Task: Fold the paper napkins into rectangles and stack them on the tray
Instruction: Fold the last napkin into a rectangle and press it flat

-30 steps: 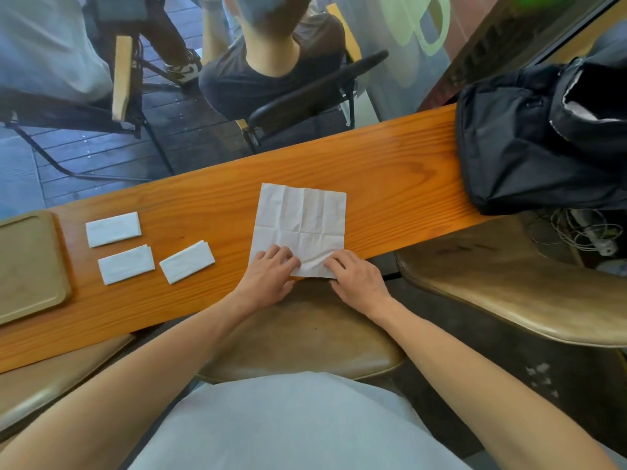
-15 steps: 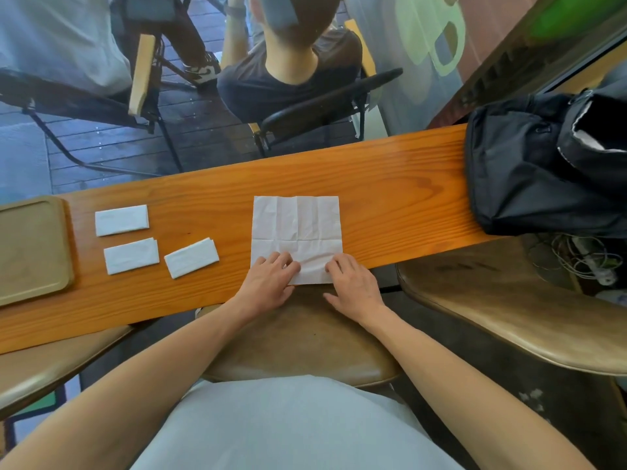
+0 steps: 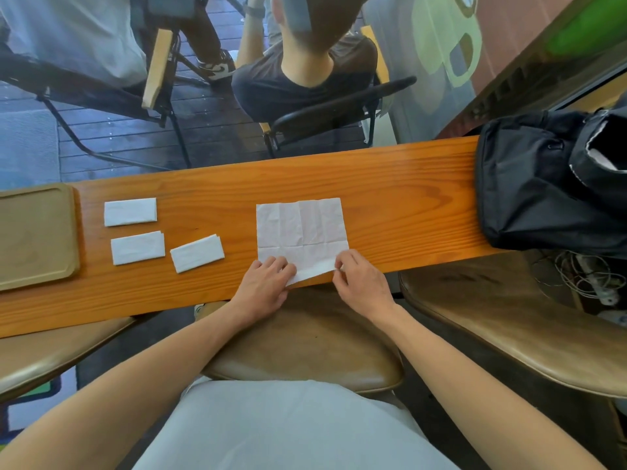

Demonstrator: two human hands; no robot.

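A white, creased paper napkin (image 3: pixel 302 228) lies unfolded on the wooden counter (image 3: pixel 390 184). My left hand (image 3: pixel 263 283) and my right hand (image 3: pixel 363 283) each pinch a near corner of it, and the near edge is lifted off the wood. Three folded napkin rectangles sit to the left: one at the back (image 3: pixel 130 212), one nearer (image 3: pixel 137 247), and a tilted one (image 3: pixel 196 253). A tan tray (image 3: pixel 37 239) with nothing on it lies at the counter's far left.
A black bag (image 3: pixel 549 184) covers the right end of the counter. Brown stool seats (image 3: pixel 305 347) stand under and beside me. Cables (image 3: pixel 590 276) lie at the right. Beyond the glass, a person sits on a black chair (image 3: pixel 339 106).
The near edge of the napkin has come up off the counter between my fingers. The camera has shifted, so the counter sits lower and more level in view.
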